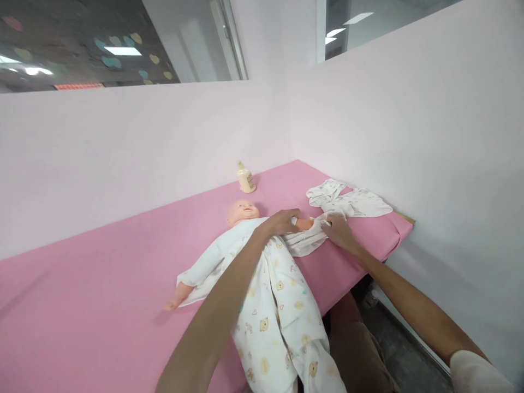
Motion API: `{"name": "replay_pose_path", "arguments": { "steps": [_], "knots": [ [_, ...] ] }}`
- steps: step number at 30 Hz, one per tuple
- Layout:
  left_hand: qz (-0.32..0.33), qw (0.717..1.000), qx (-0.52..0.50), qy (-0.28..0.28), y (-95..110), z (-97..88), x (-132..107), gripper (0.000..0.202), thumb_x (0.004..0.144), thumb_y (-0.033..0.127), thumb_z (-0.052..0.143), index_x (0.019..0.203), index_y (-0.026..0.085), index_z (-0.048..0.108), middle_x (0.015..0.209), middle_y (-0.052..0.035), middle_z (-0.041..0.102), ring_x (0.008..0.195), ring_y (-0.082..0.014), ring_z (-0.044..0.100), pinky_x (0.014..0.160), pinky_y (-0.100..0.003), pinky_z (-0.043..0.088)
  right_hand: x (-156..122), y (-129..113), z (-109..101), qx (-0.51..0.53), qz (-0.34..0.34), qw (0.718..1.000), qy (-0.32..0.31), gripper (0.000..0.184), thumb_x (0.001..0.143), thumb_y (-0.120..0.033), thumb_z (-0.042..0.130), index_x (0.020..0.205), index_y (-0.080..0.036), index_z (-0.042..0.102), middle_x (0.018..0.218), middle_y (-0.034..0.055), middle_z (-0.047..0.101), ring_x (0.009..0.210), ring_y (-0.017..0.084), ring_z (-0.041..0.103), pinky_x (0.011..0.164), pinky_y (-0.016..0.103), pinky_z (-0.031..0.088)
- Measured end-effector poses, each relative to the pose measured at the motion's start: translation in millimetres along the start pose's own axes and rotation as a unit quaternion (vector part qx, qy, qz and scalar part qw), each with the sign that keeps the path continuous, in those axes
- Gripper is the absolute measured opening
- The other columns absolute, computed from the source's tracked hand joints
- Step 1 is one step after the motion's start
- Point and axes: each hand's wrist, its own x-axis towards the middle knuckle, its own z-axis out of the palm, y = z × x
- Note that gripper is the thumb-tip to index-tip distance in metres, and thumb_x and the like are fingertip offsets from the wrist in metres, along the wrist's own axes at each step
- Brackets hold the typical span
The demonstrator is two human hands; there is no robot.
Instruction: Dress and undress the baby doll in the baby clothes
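A baby doll point(242, 212) lies on its back on the pink table point(102, 284), dressed in a white romper with small animal prints point(278, 305). My left hand point(280, 221) grips the doll's bare arm point(305, 222) near the shoulder. My right hand point(338, 229) pinches the cuff of the romper's sleeve point(305, 240) around that arm. The doll's other arm sticks out bare-handed at the left point(176, 297).
A small cream bottle point(246, 178) stands near the back wall. A crumpled white printed garment point(347, 201) lies at the table's right end, by the corner edge. White walls close the back and right. The floor shows beyond the table's near right edge.
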Motion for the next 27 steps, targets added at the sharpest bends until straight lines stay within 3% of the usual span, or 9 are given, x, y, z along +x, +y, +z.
{"name": "replay_pose_path", "arguments": {
  "steps": [9, 14, 20, 24, 27],
  "knots": [
    [0.007, 0.999, -0.041, 0.001, -5, -4.7, -3, 0.019, 0.065, 0.022, 0.057, 0.083, 0.021, 0.050, 0.075, 0.0037, 0.049, 0.067, -0.0117, 0.045, 0.054, -0.023, 0.029, -5, 1, -10, 0.047, 0.061, 0.997, 0.014, 0.020, 0.073, -0.027, 0.044, 0.060, -0.021, 0.029, 0.059, -0.0038, 0.040, 0.057, 0.012, 0.036, 0.053, 0.027, 0.023],
    [0.005, 0.999, -0.046, 0.006, -9, -4.3, 1, 0.022, 0.065, 0.026, 0.061, 0.084, 0.021, 0.051, 0.076, 0.0039, 0.050, 0.068, -0.0118, 0.047, 0.053, -0.022, 0.029, -5, -1, -7, -0.019, 0.058, 0.998, 0.000, 0.018, 0.077, -0.028, 0.042, 0.062, -0.021, 0.034, 0.063, -0.0021, 0.046, 0.058, 0.013, 0.039, 0.054, 0.027, 0.024],
    [0.001, 0.999, 0.029, 0.020, -7, 13.3, 15, 0.034, 0.075, 0.038, 0.060, 0.107, 0.026, 0.058, 0.104, 0.0012, 0.065, 0.094, -0.0181, 0.060, 0.072, -0.024, 0.043, -26, -7, 2, -0.147, -0.062, 0.987, 0.004, 0.011, 0.084, -0.027, 0.045, 0.075, -0.020, 0.048, 0.075, 0.0048, 0.056, 0.078, 0.021, 0.048, 0.068, 0.032, 0.032],
    [-0.027, 0.988, 0.155, 0.006, -3, 25.3, 25, 0.045, 0.084, 0.048, 0.052, 0.123, 0.025, 0.052, 0.121, -0.0062, 0.062, 0.108, -0.0243, 0.059, 0.087, -0.034, 0.045, -47, -21, 8, -0.190, -0.137, 0.971, 0.041, 0.017, 0.089, -0.024, 0.041, 0.086, -0.017, 0.057, 0.095, 0.0120, 0.061, 0.094, 0.026, 0.049, 0.084, 0.037, 0.033],
    [-0.035, 0.978, 0.205, 0.008, 0, 24.2, 23, 0.050, 0.088, 0.050, 0.049, 0.129, 0.022, 0.049, 0.126, -0.0113, 0.059, 0.114, -0.0275, 0.057, 0.095, -0.040, 0.042, -57, -36, 9, -0.161, -0.188, 0.969, 0.008, 0.019, 0.090, -0.023, 0.041, 0.089, -0.017, 0.059, 0.100, 0.0118, 0.063, 0.096, 0.026, 0.050, 0.087, 0.038, 0.034]
  ]
}}
